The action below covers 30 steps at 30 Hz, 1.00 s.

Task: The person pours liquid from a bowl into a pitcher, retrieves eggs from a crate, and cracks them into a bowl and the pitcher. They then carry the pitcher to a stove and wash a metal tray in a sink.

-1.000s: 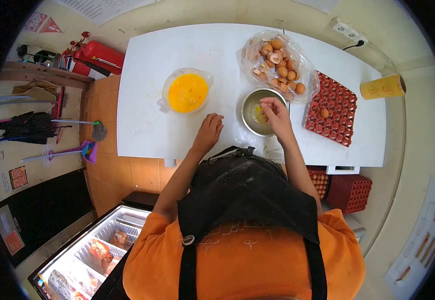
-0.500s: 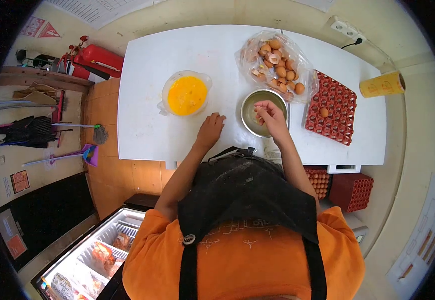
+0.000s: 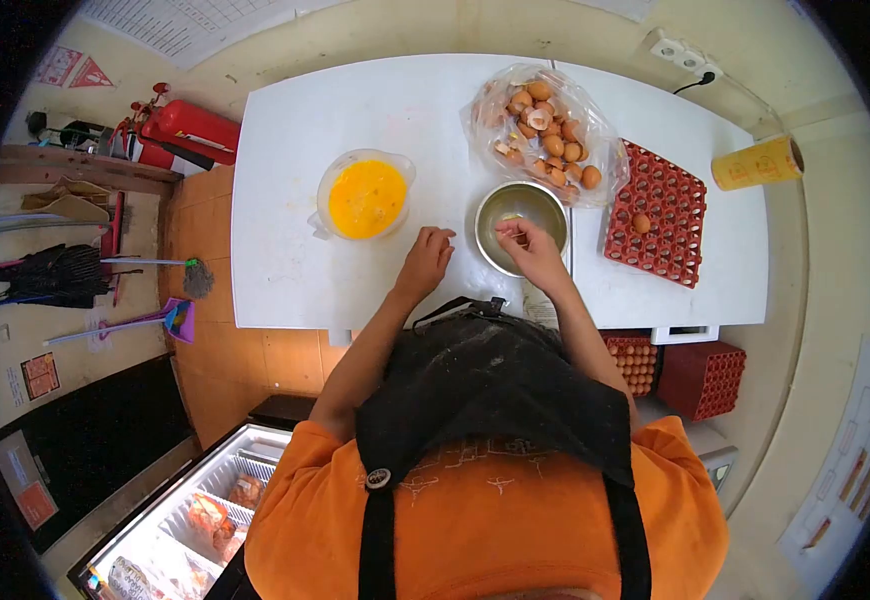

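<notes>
On the bench (image 3: 285, 265), a clear bag of eggshells (image 3: 603, 125) lies by the back edge, right of centre. The red tray (image 3: 670, 205) is towards the right edge. The jug of yellow egg (image 3: 410, 180) is left of the metal bowl (image 3: 500, 208), which sits near the front edge, below the right grip (image 3: 503, 232); its fingertips are bunched, contents unclear. The left grip (image 3: 449, 240) lies loosely open between jug and bowl. One egg (image 3: 641, 224) sits in the tray.

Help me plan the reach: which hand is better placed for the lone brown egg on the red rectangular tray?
Likely the right hand: it hovers over the round metal bowl, nearer that egg; the left hand is farther off.
</notes>
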Tool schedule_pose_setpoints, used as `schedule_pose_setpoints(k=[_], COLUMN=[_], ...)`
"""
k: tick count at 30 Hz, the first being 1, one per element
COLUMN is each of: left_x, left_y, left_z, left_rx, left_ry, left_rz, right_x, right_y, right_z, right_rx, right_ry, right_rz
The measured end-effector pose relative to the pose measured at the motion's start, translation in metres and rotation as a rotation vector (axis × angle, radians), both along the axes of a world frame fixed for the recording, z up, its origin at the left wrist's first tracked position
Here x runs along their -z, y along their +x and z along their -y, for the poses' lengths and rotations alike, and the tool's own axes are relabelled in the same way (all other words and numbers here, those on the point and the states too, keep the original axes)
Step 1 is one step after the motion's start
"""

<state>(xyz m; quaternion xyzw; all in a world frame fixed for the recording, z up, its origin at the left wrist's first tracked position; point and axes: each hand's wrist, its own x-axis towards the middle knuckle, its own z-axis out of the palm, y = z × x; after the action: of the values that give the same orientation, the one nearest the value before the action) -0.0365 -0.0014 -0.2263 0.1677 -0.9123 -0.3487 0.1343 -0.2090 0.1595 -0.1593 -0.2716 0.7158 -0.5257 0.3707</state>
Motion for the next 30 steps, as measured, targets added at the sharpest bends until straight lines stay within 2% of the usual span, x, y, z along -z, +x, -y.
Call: schedule_pose_setpoints(k=[1,2,3,5,7,9,11,13,14,16,19,21,23,25,30], left_x=[-0.008,-0.014,-0.016,-0.008,0.015,0.017,0.015,0.005,0.000,-0.056,-0.076,-0.086,-0.097,-0.110,-0.134], left_y=[-0.004,-0.007,-0.007,-0.002,0.003,0.001,0.002,-0.001,0.000,-0.005,-0.004,-0.002,-0.003,-0.005,0.003], left_z=[-0.001,0.000,-0.001,-0.001,0.007,0.008,-0.001,-0.004,-0.008,-0.014,-0.013,-0.012,-0.014,-0.015,0.016], left_rx=[-0.073,-0.071,-0.046,-0.024,0.068,-0.001,-0.069,-0.305,-0.304,-0.420,-0.382,-0.348,-0.303,-0.341,-0.264], left_ry=[0.139,0.137,0.045,-0.046,-0.202,-0.125,-0.035,0.754,0.756,1.584,1.705,1.735,1.767,1.666,1.539], left_rz=[-0.075,-0.075,-0.097,-0.116,0.085,-0.007,-0.089,-0.165,-0.163,-0.416,-0.304,-0.273,-0.241,-0.206,-0.297], right_x=[0.001,0.001,0.004,0.013,0.010,0.007,0.005,0.014,0.019,0.008,-0.009,-0.031,-0.046,-0.065,-0.097], right_y=[0.000,0.000,0.001,0.006,0.013,0.013,0.016,0.019,0.022,0.028,0.030,0.029,0.024,0.020,0.014], right_z=[0.000,-0.002,-0.002,-0.003,-0.002,0.003,0.005,0.009,0.009,0.014,0.027,0.034,0.041,0.052,0.095], right_rx=[-0.023,-0.085,-0.084,-0.301,-0.344,-0.377,-0.405,-0.421,-0.443,-0.479,-0.455,-0.153,-0.192,-0.348,-0.428], right_ry=[0.015,0.133,0.135,0.221,0.210,0.201,0.255,0.199,0.145,0.143,0.104,-0.015,-0.091,-0.126,-0.196], right_rz=[-0.130,-0.268,-0.266,-0.506,-0.529,-0.556,-0.476,-0.450,-0.423,-0.390,-0.405,-0.237,-0.194,-0.312,-0.304])
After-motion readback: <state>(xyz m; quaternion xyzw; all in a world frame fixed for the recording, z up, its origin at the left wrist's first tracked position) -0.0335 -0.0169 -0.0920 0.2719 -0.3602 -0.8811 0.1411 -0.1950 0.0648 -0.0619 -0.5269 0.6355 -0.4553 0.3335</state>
